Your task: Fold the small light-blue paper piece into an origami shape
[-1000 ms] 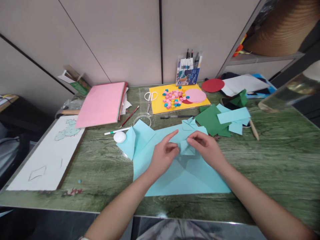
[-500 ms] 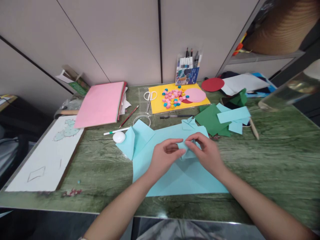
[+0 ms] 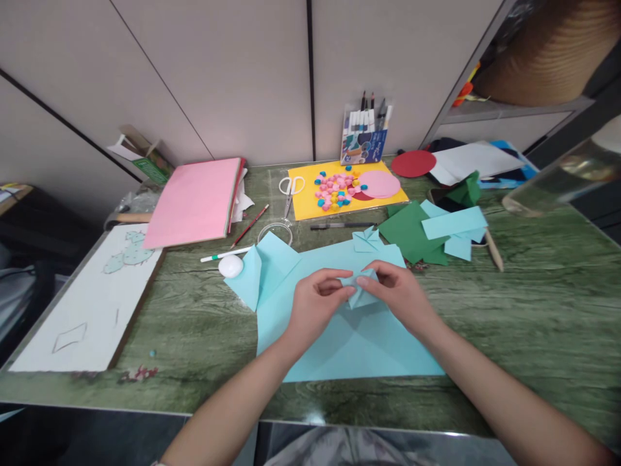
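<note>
Between my two hands is a small folded piece of light blue paper (image 3: 361,296), creased along several lines. My left hand (image 3: 320,299) pinches its left side with thumb and fingers. At its right side, my right hand (image 3: 400,291) grips it, the thumb pressing on the upper face. Under both hands lies a large light blue sheet (image 3: 339,353). A second folded light blue paper shape (image 3: 367,240) rests at the sheet's far edge, just beyond my fingers. Another folded light blue piece (image 3: 272,262) overlaps the sheet's left corner, beside a white rounded object (image 3: 230,266).
Scissors (image 3: 290,191), a roll of clear tape (image 3: 275,234), a pencil (image 3: 250,226) and a black pen (image 3: 343,226) lie behind. Paper balls (image 3: 336,188) sit on a yellow sheet (image 3: 305,204). Green paper (image 3: 412,233) is at right, a drawing board (image 3: 92,304) at left.
My right hand has shifted slightly, its thumb moving left onto the folded paper. More of the folded paper's front face now shows, and the left hand has barely moved.
</note>
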Demonstrator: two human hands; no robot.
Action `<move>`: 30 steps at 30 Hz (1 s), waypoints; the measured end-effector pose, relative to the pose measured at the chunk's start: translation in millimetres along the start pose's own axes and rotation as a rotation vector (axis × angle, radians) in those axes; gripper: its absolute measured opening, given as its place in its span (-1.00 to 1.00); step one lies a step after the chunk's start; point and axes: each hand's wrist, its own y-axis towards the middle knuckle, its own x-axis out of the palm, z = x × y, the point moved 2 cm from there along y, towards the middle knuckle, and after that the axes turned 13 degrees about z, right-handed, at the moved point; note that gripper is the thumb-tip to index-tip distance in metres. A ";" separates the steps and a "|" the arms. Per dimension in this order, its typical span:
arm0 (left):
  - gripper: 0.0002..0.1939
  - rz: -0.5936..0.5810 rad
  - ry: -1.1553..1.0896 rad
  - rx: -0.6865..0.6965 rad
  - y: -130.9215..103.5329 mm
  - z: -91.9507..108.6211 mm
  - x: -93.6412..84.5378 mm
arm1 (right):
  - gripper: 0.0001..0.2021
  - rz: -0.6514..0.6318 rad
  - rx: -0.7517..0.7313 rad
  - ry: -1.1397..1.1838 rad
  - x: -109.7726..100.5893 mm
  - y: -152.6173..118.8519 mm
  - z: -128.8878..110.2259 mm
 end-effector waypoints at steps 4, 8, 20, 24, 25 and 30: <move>-0.77 -0.002 -0.010 -0.001 -0.3 -0.4 -0.3 | -0.82 0.027 0.014 0.034 -1.5 -0.8 -1.4; -0.76 -0.006 0.000 -0.003 -1.3 -1.1 -1.6 | -0.82 0.058 0.025 0.052 -3.2 -0.9 -1.8; -0.78 -0.009 0.026 -0.009 -2.2 0.7 -0.2 | -0.77 0.084 0.037 0.126 -6.1 0.4 3.3; -0.77 -0.017 0.025 -0.005 -2.5 0.8 -1.6 | -0.73 0.083 0.067 0.143 -5.5 0.2 3.6; -0.77 -0.018 0.024 -0.005 -2.6 0.9 -2.0 | -0.73 0.081 0.072 0.138 -5.3 -0.1 3.0; -0.75 -0.008 0.005 -0.001 -3.1 1.7 -2.7 | -0.79 -0.022 0.044 0.076 -2.4 -1.4 -2.9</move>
